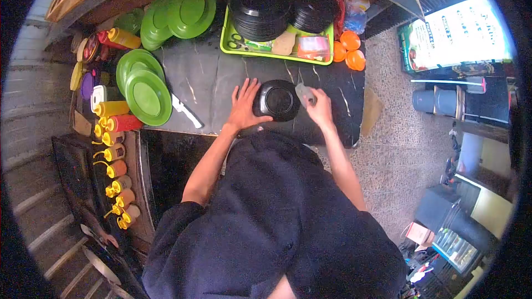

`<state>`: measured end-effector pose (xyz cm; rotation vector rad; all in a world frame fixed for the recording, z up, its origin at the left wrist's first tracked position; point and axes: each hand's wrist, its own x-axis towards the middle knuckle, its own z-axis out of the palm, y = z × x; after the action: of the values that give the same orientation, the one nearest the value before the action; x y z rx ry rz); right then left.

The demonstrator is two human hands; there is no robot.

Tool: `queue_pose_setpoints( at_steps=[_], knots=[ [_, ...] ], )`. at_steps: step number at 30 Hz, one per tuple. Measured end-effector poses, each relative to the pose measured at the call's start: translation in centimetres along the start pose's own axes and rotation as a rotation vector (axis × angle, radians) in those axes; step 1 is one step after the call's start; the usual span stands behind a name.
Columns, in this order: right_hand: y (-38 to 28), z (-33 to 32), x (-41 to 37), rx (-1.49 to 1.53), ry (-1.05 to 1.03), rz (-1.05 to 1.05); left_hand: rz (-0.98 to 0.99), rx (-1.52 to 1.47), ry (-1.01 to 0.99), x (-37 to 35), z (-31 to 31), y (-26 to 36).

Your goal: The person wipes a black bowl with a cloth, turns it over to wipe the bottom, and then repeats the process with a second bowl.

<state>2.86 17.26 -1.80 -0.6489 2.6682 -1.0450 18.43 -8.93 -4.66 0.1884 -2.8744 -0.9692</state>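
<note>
A black bowl (pixel 279 101) sits on the dark marbled table, its round base ring facing up. My left hand (pixel 244 105) lies at the bowl's left side with fingers spread and the thumb along its near edge. On the other side, my right hand (pixel 320 109) is closed around a small greyish, cloth-like piece (pixel 302 93). Part of that piece sticks out of the fingers toward the bowl's right rim; the rest is hidden in the hand.
Behind stands a lime-green tray (pixel 266 53) with stacks of black plates (pixel 259 5) and scissors (pixel 237 42). Green plates (pixel 147 97), a white-handled knife (pixel 187 112) and sauce bottles (pixel 123 123) are at left. Orange round items (pixel 350 40) sit at the back right, near the table's edge.
</note>
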Motion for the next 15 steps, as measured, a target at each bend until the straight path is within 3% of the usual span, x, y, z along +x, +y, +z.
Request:
queue_pose_setpoints(
  at_steps=[8,15],
  knots=[
    [-4.6,3.1,5.2,-0.178,-0.163,-0.285,0.007,0.008,-0.018,-0.5,0.4,-0.8],
    [-7.6,6.1,4.8,-0.297,-0.221,-0.564,-0.032,-0.034,0.015,-0.5,0.4,-0.6]
  ],
)
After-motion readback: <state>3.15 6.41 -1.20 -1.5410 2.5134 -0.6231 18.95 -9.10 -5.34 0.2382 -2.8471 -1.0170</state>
